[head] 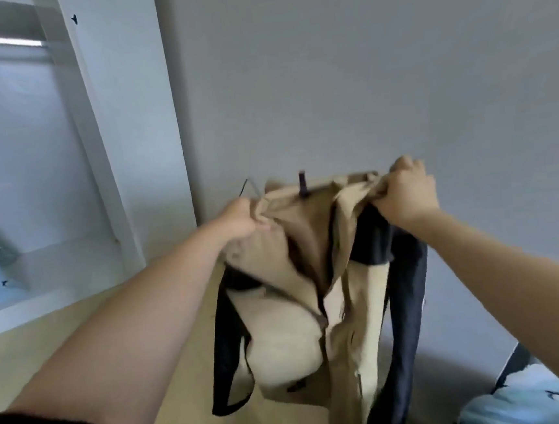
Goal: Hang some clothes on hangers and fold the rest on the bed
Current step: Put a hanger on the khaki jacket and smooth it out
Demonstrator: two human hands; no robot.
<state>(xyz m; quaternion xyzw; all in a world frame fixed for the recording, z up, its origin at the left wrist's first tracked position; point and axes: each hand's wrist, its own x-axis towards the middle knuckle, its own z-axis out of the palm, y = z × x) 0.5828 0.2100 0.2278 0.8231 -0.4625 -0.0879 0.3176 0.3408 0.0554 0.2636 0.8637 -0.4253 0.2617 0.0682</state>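
Beige jacket [311,276], dark sleeves and lining, hangs open at frame centre. Left hand [238,220] and right hand [405,194] each clench its collar.

Tan floor [185,389] under white wardrobe [121,124]

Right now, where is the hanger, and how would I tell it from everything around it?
Find the grey wall; in front of it the left hand and right hand hold up a beige jacket. Just above the left hand a thin wire hook pokes up: the hanger. Unlike the short dark loop at the collar, it is grey, thin and bent.
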